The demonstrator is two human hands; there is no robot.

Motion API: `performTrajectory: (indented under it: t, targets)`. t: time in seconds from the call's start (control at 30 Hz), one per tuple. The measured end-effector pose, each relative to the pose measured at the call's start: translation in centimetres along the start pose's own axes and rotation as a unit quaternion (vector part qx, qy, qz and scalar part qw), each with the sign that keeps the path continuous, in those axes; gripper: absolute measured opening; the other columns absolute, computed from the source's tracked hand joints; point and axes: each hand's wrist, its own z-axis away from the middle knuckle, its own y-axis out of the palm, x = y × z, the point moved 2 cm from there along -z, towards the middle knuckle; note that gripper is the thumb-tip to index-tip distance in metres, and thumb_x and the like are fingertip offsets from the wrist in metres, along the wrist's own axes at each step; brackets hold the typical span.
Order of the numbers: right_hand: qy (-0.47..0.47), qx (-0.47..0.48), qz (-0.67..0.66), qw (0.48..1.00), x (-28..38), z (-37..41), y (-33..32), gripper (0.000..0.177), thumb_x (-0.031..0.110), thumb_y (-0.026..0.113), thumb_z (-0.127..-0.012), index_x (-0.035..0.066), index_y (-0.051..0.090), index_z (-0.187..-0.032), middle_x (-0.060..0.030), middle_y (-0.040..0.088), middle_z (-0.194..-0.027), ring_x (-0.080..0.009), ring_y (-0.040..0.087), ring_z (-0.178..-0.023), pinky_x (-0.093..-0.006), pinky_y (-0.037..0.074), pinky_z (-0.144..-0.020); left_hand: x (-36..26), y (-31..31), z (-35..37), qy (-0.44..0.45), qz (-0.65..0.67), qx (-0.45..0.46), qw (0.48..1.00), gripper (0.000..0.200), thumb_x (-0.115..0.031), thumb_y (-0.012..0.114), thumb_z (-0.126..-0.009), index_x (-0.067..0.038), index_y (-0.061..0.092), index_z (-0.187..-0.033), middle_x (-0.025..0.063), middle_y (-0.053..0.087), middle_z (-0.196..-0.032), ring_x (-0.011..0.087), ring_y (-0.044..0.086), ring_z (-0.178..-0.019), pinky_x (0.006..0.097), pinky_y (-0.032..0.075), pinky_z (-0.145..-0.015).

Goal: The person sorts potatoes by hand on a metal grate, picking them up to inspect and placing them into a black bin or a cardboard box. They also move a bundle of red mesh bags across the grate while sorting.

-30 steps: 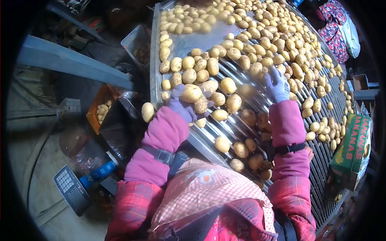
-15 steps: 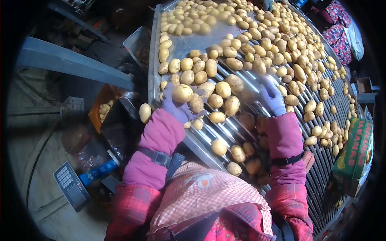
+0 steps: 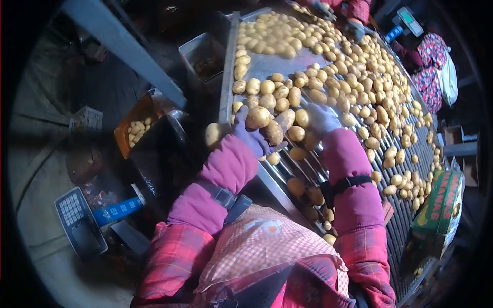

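Purple-gloved, my left hand is curled around potatoes, with a round potato by the thumb and a browner one against the fingers. My right hand, in a pale purple glove and slightly blurred, reaches over the metal rollers. Its fingers look extended beside a yellow potato; no grip is visible. Potatoes lie all around both hands. One potato is just left of my left wrist, outside the table's metal side rail.
A grey bin and an orange crate holding potatoes stand at left, near a scale. A green banana box is at right. Co-workers' gloved hands work at the far end; another person stands right.
My right hand has swept left across the rollers towards my left hand. The left keeps its potatoes. The camera view has shifted, and a co-worker's arms now show at the far end.
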Motion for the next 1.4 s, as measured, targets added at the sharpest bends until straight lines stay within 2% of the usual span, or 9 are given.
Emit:
performTrajectory:
  t: [0.17,0.3,0.37,0.43,0.47,0.7,0.8,1.23,1.4]
  targets:
    - [-0.121,-0.009,-0.577,0.808,0.7,0.9,-0.2,0.055,0.007,0.058,-0.083,0.005,0.045,-0.136,-0.0078,0.054,-0.127,-0.0186,0.054,-0.114,-0.0322,0.043,-0.097,-1.5,0.1,2.2,0.018,-0.056,-0.039,0.997,0.077,-0.069,0.043,-0.080,-0.018,0.040,-0.138,0.0133,0.042,-0.139,0.0369,0.040,-0.127,0.0620,0.031,-0.100]
    - [-0.123,0.076,-0.612,0.777,11.4,5.7,-2.8,0.066,0.020,0.063,-0.083,0.002,0.036,-0.140,-0.0115,0.050,-0.131,-0.0230,0.050,-0.117,-0.0360,0.041,-0.099,-1.1,2.3,5.0,0.061,-0.067,-0.077,0.993,0.072,-0.067,0.050,-0.078,-0.017,0.047,-0.130,0.0111,0.053,-0.125,0.0338,0.051,-0.112,0.0560,0.042,-0.093]
    - [-0.057,0.116,-0.762,0.634,15.0,7.2,-1.9,0.064,0.034,0.059,-0.087,0.003,0.038,-0.139,-0.0140,0.048,-0.132,-0.0279,0.052,-0.114,-0.0418,0.045,-0.093,-1.5,2.8,6.2,0.143,-0.219,-0.166,0.951,0.068,-0.067,0.056,-0.075,-0.017,0.052,-0.122,0.0083,0.059,-0.108,0.0309,0.058,-0.094,0.0508,0.049,-0.081]
    - [-0.145,0.117,-0.698,0.691,14.1,6.5,1.4,0.063,0.045,0.053,-0.090,0.005,0.039,-0.137,-0.0165,0.050,-0.129,-0.0305,0.056,-0.107,-0.0451,0.048,-0.086,-2.8,0.1,6.6,0.100,-0.171,-0.107,0.974,0.079,-0.073,0.054,-0.073,-0.009,0.053,-0.119,0.0155,0.061,-0.103,0.0322,0.060,-0.085,0.0473,0.051,-0.075]
    - [-0.013,0.246,-0.859,0.449,14.9,6.9,1.9,0.065,0.053,0.049,-0.090,0.006,0.041,-0.134,-0.0175,0.054,-0.126,-0.0295,0.059,-0.099,-0.0451,0.050,-0.082,-2.8,0.8,7.0,0.072,-0.172,-0.019,0.982,0.083,-0.075,0.049,-0.074,-0.006,0.051,-0.121,0.0195,0.061,-0.106,0.0338,0.060,-0.087,0.0478,0.050,-0.075]
    - [-0.006,0.312,-0.847,0.431,17.3,7.1,3.9,0.066,0.054,0.048,-0.091,0.007,0.040,-0.137,-0.0190,0.052,-0.129,-0.0314,0.057,-0.108,-0.0420,0.050,-0.085,-4.0,-0.1,11.1,0.081,-0.203,-0.053,0.974,0.087,-0.077,0.031,-0.083,-0.003,0.049,-0.126,0.0264,0.063,-0.099,0.0419,0.063,-0.074,0.0488,0.054,-0.061]
    - [-0.136,0.190,-0.648,0.725,19.2,7.6,2.2,0.064,0.039,0.052,-0.093,0.006,0.031,-0.143,-0.0150,0.040,-0.140,-0.0266,0.043,-0.127,-0.0438,0.040,-0.100,-4.1,-0.7,12.0,0.108,-0.233,-0.072,0.964,0.085,-0.076,0.035,-0.082,-0.003,0.050,-0.124,0.0234,0.065,-0.095,0.0416,0.064,-0.075,0.0505,0.054,-0.063]
    - [-0.105,0.363,-0.585,0.718,21.6,10.8,5.9,0.062,0.029,0.056,-0.089,-0.005,0.037,-0.138,-0.0137,0.047,-0.133,-0.0225,0.043,-0.125,-0.0350,0.032,-0.106,-8.1,-5.8,21.5,0.138,-0.086,-0.280,0.946,0.080,-0.076,0.040,-0.080,0.000,0.061,-0.090,0.0162,0.062,-0.069,0.0312,0.060,-0.059,0.0424,0.051,-0.057]
    - [-0.188,0.350,-0.482,0.781,28.9,8.0,6.1,0.060,0.028,0.056,-0.090,-0.005,0.038,-0.137,-0.0151,0.050,-0.131,-0.0233,0.044,-0.125,-0.0330,0.033,-0.105,-19.4,-4.6,25.8,0.390,-0.094,-0.370,0.838,0.074,-0.076,0.041,-0.080,-0.007,0.058,-0.101,0.0106,0.059,-0.080,0.0253,0.058,-0.065,0.0403,0.052,-0.057]
